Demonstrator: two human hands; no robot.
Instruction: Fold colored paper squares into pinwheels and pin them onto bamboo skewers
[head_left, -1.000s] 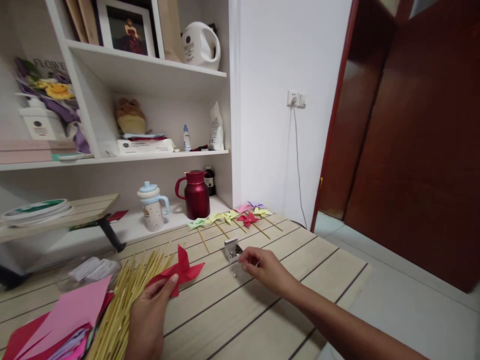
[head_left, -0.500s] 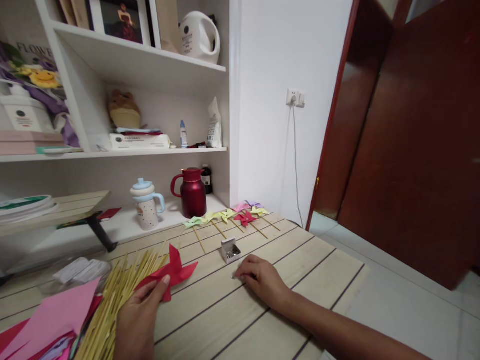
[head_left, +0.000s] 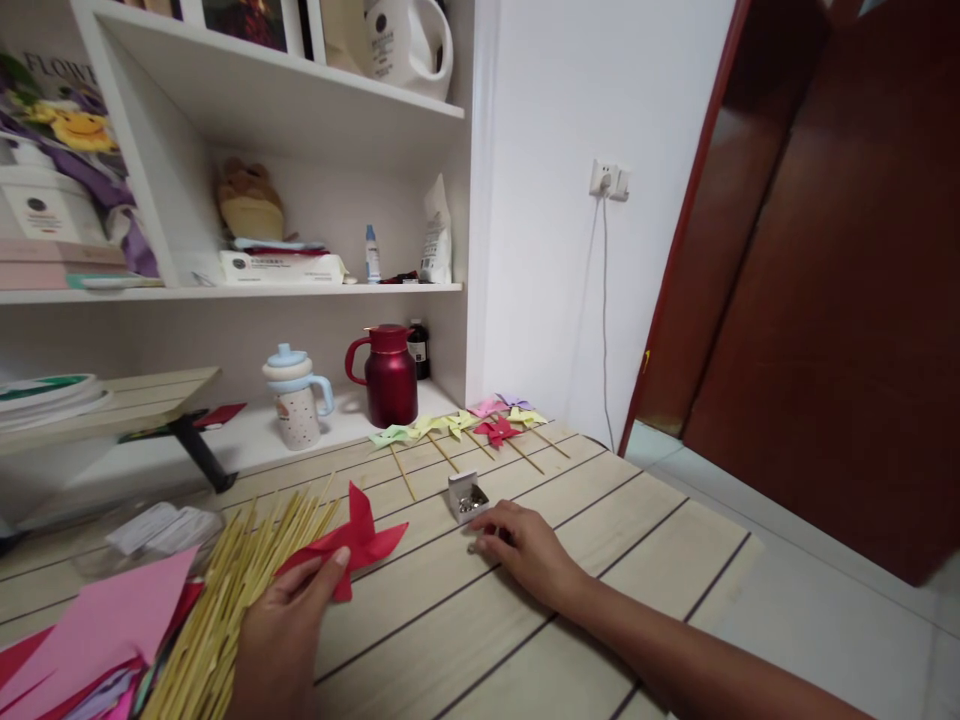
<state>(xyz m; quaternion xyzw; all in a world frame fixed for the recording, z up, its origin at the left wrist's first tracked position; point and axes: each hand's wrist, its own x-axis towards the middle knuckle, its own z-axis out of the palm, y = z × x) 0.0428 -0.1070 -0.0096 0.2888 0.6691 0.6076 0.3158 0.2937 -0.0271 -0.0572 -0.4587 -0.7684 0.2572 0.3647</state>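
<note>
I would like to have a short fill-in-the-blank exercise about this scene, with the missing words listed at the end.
1. The left hand holds a paper pinwheel whose colour is ____.
2. The right hand is nearer to the small box than the ____ hand is.
3. Among the finished pinwheels lying at the far side of the table, the number of red ones is ____.
4. In the picture, the dark red jug stands to the ____ of the speckled cup.

Missing words: red; left; one; right.
</note>
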